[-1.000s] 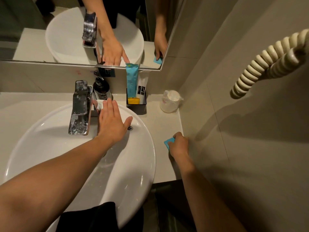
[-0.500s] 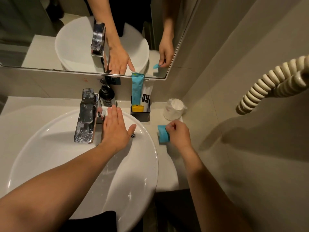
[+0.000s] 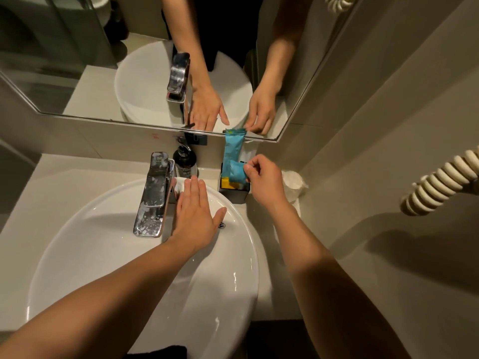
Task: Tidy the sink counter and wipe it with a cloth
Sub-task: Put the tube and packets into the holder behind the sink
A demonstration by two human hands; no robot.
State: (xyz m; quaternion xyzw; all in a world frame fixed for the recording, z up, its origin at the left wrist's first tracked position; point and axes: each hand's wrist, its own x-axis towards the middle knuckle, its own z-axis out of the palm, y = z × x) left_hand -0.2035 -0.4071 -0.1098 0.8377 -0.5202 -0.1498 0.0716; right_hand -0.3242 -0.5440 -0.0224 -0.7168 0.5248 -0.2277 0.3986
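My right hand pinches a small blue packet right over the black holder box at the back of the counter. A tall blue sachet and a yellow item stand in that box. My left hand lies flat with straight fingers on the rim of the white basin, just right of the chrome tap. No cloth is in view.
A black pump bottle stands behind the tap. A wrapped white cup sits at the back right corner by the wall. A coiled cream cord hangs at the right. The mirror runs along the back.
My right hand lifted the blue packet from the counter's front right and carried it back and left to the black box. My left hand stayed on the basin rim.
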